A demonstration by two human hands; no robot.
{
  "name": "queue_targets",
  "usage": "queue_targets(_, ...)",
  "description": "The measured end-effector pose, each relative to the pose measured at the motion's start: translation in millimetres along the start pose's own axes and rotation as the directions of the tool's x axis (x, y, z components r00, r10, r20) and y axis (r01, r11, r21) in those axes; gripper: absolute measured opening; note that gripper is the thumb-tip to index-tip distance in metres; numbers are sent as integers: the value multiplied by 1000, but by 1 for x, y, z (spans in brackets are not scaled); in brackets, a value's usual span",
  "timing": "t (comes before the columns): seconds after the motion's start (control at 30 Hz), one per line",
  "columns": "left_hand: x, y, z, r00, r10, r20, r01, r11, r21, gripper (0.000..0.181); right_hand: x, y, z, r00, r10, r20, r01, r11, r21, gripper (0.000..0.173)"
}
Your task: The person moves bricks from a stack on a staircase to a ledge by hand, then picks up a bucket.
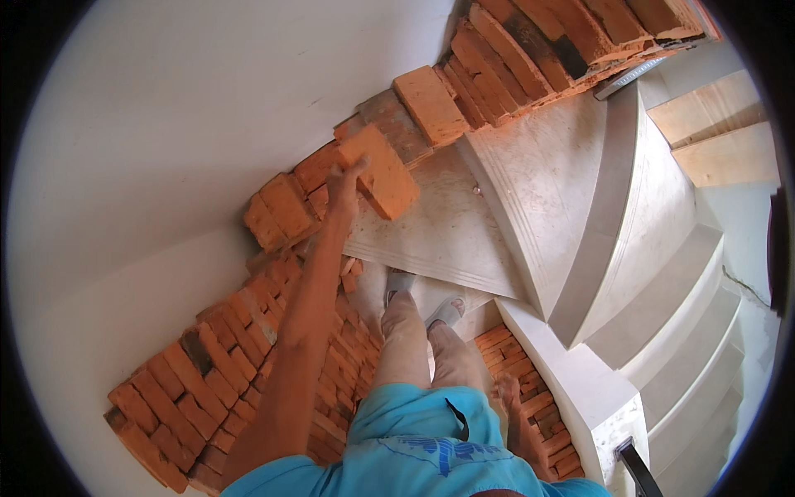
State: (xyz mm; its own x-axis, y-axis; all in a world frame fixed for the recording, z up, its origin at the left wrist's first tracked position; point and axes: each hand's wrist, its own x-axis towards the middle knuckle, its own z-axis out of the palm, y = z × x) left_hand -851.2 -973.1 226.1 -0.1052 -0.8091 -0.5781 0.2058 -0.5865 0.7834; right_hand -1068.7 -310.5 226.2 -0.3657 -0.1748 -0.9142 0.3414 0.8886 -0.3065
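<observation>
My left hand (345, 177) grips an orange clay brick (390, 177) by its near side, with the arm stretched forward. That brick is held over a row of bricks along the white wall; whether it touches them I cannot tell. Close to it in the row are a greyish, dusty brick (397, 127) and a lighter orange brick (433, 105). Low at my right side hangs my right hand (508, 388), in front of a stack of bricks (546, 416). No brick shows in it, and its fingers are too blurred to read.
Brick stacks stand by the wall at left (186, 379) and ahead (528, 50). Pale winding stair treads (447, 230) curve to the right. A white parapet (565, 366) with a black handrail (636, 469) borders them. Brick fragments (351, 270) lie near my sandalled feet.
</observation>
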Motion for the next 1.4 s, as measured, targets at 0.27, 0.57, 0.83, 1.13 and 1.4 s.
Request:
queue_targets(0.27, 89, 14, 35, 996, 43, 78, -58, 978, 199, 69, -63, 54, 10, 1000, 5, -26, -4, 999, 38, 17)
queue_targets(0.57, 96, -28, 29, 971, 224, -78, -190, 931, 312, 64, -61, 74, 34, 999, 26, -35, -23, 996, 82, 17)
queue_targets(0.83, 79, -34, 51, 973, 120, -198, -46, 938, 343, 40, -55, 89, 56, 999, 8, -41, -2, 991, 132, 17)
queue_targets(1.13, 116, -26, 69, 976, 129, -177, 33, 714, 699, 35, -45, 112, 67, 998, 18, -62, -3, 974, 227, 17)
queue_targets(1.4, 66, -42, 78, 815, 539, 214, -284, 49, 958, 83, -68, 73, 72, 996, 42, -82, -21, 971, 239, 18)
